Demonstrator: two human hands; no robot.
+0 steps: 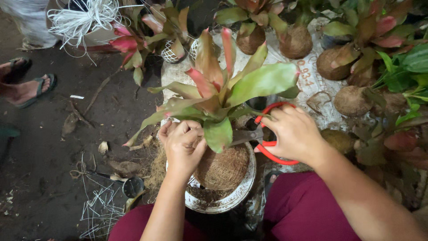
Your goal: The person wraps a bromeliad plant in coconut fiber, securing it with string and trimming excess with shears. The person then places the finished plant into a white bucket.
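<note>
At far left lie another person's sandalled feet [27, 85] on dark ground littered with dry leaves and white string offcuts [100, 207], well apart from the work. The left hand [183, 143] is closed around the base of the plant [221, 91], fingers curled at the stem just above the coir ball [223, 167], which sits in a white bowl [232, 201] between the person's knees. The right hand [295, 134] grips red-handled scissors [261, 136], fingers through the loops, blades pointing left under the leaves toward the stem (tips hidden by a leaf). In my judgement, a clean cut needs the left hand holding the stem steady, its fingers clear of the blades, and the leaves lifted aside. Room is tight: the bowl's rim is near both thighs, and finished coir-ball plants [352, 100] crowd the sheet to the right; freer space lies on the left.
</note>
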